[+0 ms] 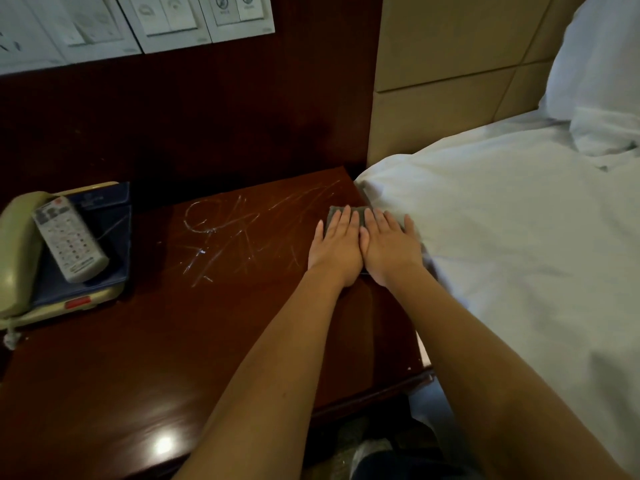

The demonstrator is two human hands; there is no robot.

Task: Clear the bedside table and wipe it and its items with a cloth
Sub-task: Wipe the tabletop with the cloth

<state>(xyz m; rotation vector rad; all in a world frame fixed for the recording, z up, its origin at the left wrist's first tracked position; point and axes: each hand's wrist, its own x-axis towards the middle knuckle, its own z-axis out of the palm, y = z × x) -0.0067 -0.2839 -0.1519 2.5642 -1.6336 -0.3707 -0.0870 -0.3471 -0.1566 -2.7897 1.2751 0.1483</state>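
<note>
A grey cloth (360, 213) lies at the right end of the dark wooden bedside table (145, 341), close to the bed. My left hand (335, 247) and my right hand (389, 249) lie side by side on it, fingers straight, pressing it flat; only its far edge shows. White scratch-like marks (225, 233) cross the tabletop left of my hands. At the left end stands a beige telephone (20, 251) with a dark blue folder (114, 237) and a grey remote control (67, 239) lying on it.
The bed with white bedding (519, 237) touches the table's right side, a pillow (602, 64) further back. A beige padded headboard (450, 81) and a dark wood wall panel with white switch plates (173, 19) rise behind the table.
</note>
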